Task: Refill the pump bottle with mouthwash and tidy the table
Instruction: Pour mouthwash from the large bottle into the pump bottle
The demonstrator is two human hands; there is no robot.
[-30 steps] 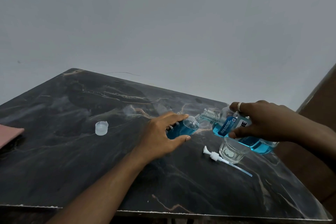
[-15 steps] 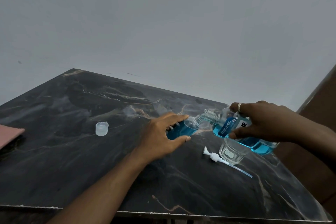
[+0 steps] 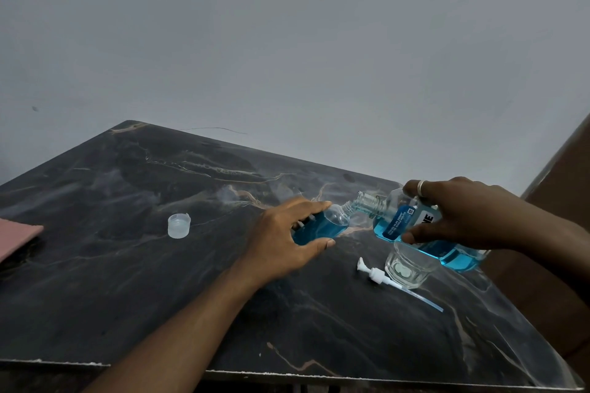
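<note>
My left hand (image 3: pixel 281 242) grips the small clear pump bottle (image 3: pixel 322 223), fingers curled over its top side and thumb under it. The bottle is tipped well over, its open neck pointing right, and blue liquid fills its lower part. I cannot tell whether its base touches the tabletop (image 3: pixel 127 281) or sits just above it.

My right hand (image 3: pixel 463 217) grasps the larger mouthwash bottle (image 3: pixel 397 222), with the index finger across the upper shoulder and the thumb pressed on the label side (there is a ring (image 3: pixel 421 187) on that index finger). This bottle is tilted too, with its threaded, uncapped neck angled down and left so that its mouth meets the mouth of the pump bottle. Blue mouthwash pools along its lower side, from the label back to the base.

Directly under the mouthwash bottle stands a clear drinking glass (image 3: pixel 408 268), upright on the tabletop. Just beside it on the left lies the white pump head (image 3: pixel 378 274) on its side, its thin dip tube running out to the right along the near side of the glass.

Well apart, on the left part of the dark marbled tabletop, a translucent cap (image 3: pixel 178 225) stands alone. At the far left edge a pink flat object (image 3: pixel 16 238) pokes into view. A plain grey wall (image 3: pixel 287 41) rises behind.
</note>
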